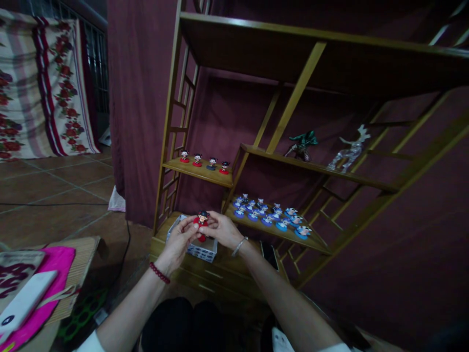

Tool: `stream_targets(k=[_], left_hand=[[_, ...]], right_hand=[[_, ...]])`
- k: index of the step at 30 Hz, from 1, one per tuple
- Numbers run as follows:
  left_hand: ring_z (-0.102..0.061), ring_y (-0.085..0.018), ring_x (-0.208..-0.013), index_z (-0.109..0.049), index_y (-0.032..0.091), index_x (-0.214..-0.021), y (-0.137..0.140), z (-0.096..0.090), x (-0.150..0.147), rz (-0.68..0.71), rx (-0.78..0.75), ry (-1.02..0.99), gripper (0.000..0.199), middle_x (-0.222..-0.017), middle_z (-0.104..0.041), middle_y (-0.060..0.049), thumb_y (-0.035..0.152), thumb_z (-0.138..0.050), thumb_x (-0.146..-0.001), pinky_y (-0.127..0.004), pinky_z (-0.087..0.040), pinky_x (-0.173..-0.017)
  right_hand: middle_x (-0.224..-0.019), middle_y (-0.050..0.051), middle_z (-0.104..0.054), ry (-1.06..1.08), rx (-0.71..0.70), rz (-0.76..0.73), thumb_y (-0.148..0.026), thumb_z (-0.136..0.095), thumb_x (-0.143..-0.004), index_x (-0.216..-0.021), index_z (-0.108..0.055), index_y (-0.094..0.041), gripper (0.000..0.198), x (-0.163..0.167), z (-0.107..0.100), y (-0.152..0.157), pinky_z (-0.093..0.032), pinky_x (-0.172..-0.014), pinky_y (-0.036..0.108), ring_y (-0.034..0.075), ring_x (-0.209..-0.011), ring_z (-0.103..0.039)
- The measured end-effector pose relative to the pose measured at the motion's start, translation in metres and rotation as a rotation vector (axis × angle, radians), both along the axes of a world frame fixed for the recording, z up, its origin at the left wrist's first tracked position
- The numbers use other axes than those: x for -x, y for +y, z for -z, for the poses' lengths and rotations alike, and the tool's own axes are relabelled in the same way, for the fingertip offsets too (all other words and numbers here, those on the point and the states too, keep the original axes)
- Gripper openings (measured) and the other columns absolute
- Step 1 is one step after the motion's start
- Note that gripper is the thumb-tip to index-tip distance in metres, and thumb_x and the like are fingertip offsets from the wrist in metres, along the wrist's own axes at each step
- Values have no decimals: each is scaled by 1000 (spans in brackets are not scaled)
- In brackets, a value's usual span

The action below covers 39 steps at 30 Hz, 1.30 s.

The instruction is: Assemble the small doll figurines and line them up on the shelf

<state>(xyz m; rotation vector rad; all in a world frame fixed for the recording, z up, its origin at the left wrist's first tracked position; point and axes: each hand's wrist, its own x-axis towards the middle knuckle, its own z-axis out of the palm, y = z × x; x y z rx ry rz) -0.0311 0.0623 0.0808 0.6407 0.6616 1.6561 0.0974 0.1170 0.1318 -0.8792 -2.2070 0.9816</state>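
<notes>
Between both hands I hold a small figurine (202, 219) with black hair and red clothing. My left hand (183, 234) grips its left side, and my right hand (219, 229) pinches it from the right. Right below the hands is an open patterned box (202, 253) on the cabinet's lower top; its contents are largely hidden by my hands. Above, on the small left shelf (198, 170), several similar figurines (212, 163) stand in a row on red or dark blue bases.
Several blue-and-purple figurines (267, 218) crowd the lower right shelf. Higher up stand a green-and-dark statuette (302, 145) and a clear deer-like statuette (350, 149). A dark flat device (269, 255) lies right of the box. At left, a table holds a white device (27, 300) on pink cloth (63, 264).
</notes>
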Motion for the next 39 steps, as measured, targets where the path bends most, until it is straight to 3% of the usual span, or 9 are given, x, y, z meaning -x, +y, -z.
stream_targets(k=[8,16,25,39], left_hand=[[-58,-10,-64,-58,13,-88,11,-6,1,-112,-25,113,36,-81,-64,-4,23,-76,-57,-22,-46,-61],[-56,-10,-62,-60,13,-86,14,-25,4,-177,-15,226,37,-76,-62,-3,27,-75,-55,-21,-43,-57],[-56,-10,-63,-61,12,-90,21,-37,9,-205,-85,303,32,-76,-63,-3,22,-69,-60,-20,-41,-53],[-58,-12,-66,-60,11,-92,41,-71,20,-222,-140,398,25,-85,-63,-7,9,-55,-67,-21,-45,-53]], right_hand=[[-81,2,-62,64,34,37,-27,-68,-64,-99,-53,-16,39,3,3,11,-49,-60,23,10,-65,-58],[-76,-1,-61,105,22,63,-26,-69,-61,-93,-53,-16,37,7,-13,14,-47,-60,22,8,-62,-56],[-83,2,-64,191,26,82,-20,-69,-60,-94,-54,-17,38,13,-22,24,-49,-65,24,10,-69,-60],[-91,5,-65,305,39,90,-13,-68,-59,-91,-54,-15,35,23,-55,42,-48,-83,31,13,-81,-62]])
